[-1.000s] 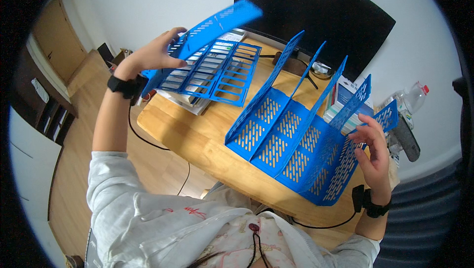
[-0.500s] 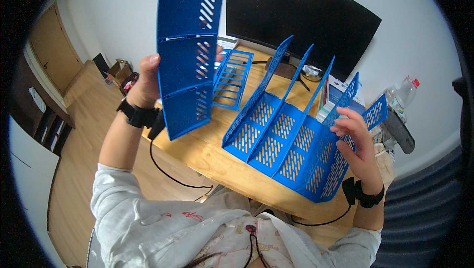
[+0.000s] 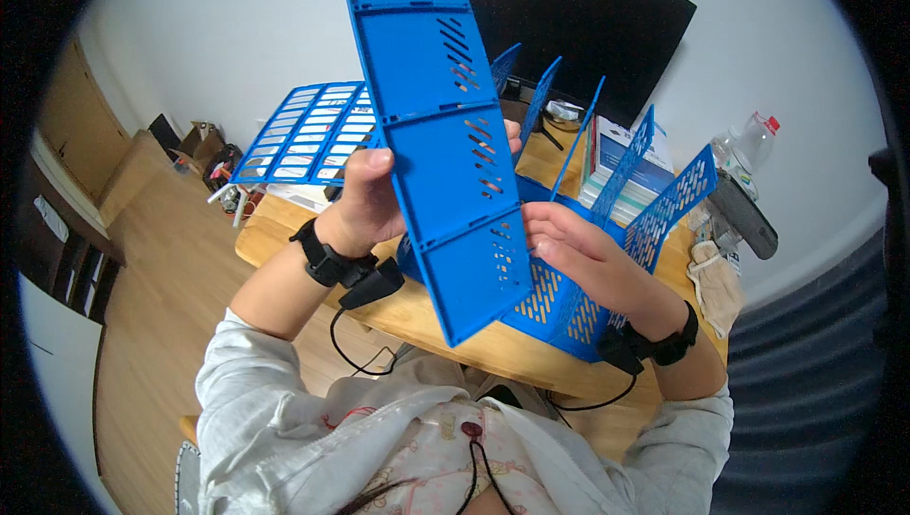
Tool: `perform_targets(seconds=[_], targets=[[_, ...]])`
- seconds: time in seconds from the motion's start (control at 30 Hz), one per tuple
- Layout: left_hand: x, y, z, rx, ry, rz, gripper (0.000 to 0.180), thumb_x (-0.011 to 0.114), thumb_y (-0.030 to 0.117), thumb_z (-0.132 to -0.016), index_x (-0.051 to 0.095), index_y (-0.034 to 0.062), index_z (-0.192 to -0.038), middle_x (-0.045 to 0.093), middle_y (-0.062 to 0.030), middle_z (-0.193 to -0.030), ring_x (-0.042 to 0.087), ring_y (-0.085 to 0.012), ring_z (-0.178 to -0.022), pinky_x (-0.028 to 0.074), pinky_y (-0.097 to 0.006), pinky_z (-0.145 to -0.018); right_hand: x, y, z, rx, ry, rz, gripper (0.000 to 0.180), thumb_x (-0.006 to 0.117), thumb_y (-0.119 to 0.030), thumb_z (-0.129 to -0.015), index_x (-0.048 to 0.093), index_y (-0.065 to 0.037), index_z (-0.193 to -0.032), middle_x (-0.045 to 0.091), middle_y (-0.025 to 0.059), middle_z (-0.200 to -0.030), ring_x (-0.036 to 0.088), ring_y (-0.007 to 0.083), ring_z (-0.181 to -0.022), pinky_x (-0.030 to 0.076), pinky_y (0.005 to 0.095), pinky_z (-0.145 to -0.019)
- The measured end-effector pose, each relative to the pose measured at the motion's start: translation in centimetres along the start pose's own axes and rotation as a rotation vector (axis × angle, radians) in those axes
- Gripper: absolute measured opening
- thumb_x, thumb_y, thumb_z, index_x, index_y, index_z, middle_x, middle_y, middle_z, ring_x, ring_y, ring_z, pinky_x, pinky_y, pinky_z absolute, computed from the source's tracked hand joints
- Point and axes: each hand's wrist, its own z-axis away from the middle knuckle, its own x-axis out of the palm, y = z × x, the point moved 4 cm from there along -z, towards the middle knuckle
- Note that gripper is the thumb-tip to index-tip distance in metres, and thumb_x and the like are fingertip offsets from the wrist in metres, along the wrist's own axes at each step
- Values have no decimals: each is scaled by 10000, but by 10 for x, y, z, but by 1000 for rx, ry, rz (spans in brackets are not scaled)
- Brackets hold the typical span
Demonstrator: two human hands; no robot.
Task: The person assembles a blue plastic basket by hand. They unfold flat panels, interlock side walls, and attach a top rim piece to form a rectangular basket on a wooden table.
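Observation:
A long blue slotted plastic panel [image 3: 436, 126] stands nearly upright in front of me. My left hand [image 3: 365, 197] grips its left edge about halfway up. My right hand [image 3: 578, 254] holds its right edge lower down. Behind the panel a blue file rack [image 3: 654, 202] with several upright perforated dividers rests on the wooden table [image 3: 284, 230]. Part of the rack is hidden by the panel and my hands.
A flat blue grid panel [image 3: 308, 131] lies on the table's far left. A dark monitor [image 3: 588, 22] stands at the back. Books [image 3: 616, 150], a plastic bottle [image 3: 744, 140], a grey remote-like device [image 3: 744, 216] and a cloth [image 3: 716, 278] lie at the right.
The blue panel has been lifted from the left and swung to the middle, closer to me. My right hand left the rack and took hold of the panel's right edge.

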Motion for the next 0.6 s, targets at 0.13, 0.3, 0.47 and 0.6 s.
perform_targets(seconds=[0.13,0.3,0.47,0.6], targets=[[5,-13,0,-22,-42,45,1102,659,607,-614,187,14,-1414,329,-264,-1389,399,-368,-1256,365,-487,-1023,8,-1,-2,-6,-4,-130,204,480,-6,-911,429,-2,-1109,606,82,-1044,564,96,-944,467,240,-793],[-6,-14,13,-105,5,30,915,615,469,-725,219,11,-1411,340,-202,-1406,401,-345,-1256,343,-478,-1039,-4,-3,5,-45,128,-63,247,474,-19,-916,423,-4,-1157,611,63,-1001,563,75,-911,468,231,-779],[-16,-16,14,-44,237,27,504,585,136,-864,389,-1,-1307,513,-157,-1271,552,-258,-1113,454,-410,-952,-25,-13,22,-130,280,244,295,489,-57,-918,473,-15,-1209,612,48,-987,554,76,-907,460,231,-782],[-16,-23,18,-117,367,-60,500,638,90,-834,425,-8,-1276,562,-155,-1202,580,-247,-1069,485,-376,-915,-40,-19,29,-153,380,453,307,530,-93,-906,513,-14,-1203,615,50,-1016,555,90,-909,455,237,-778]])
